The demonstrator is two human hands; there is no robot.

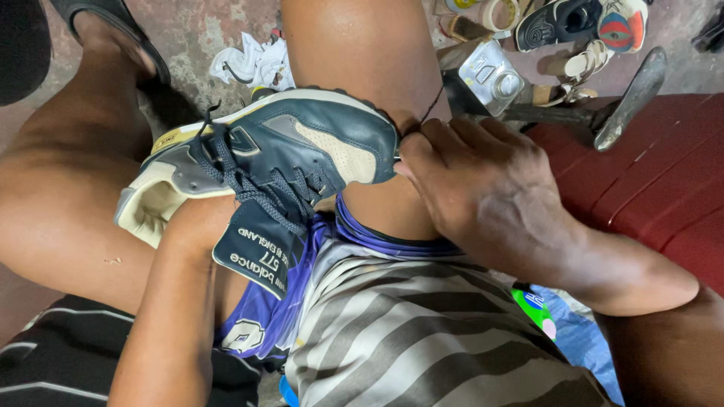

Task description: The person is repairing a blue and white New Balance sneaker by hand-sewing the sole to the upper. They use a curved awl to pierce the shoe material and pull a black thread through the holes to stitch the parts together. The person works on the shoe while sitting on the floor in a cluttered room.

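Observation:
A navy and cream sneaker (302, 143) with dark laces lies on its side across my bare knee, its tongue hanging down. My left forearm (177, 301) runs into the shoe's opening, so my left hand is hidden inside it. My right hand (483, 188) is at the toe of the sneaker, with its fingertips pinched on a thin dark thread (428, 111). The thread runs up and to the right from the edge of the sole. I cannot see a needle.
A crumpled white cloth (253, 64) lies on the concrete floor behind the shoe. A metal tin (494, 75), tape rolls (501, 11), sandals (584, 26) and an iron shoe stand (630, 98) sit at the upper right. A red ribbed surface (664, 181) is on the right.

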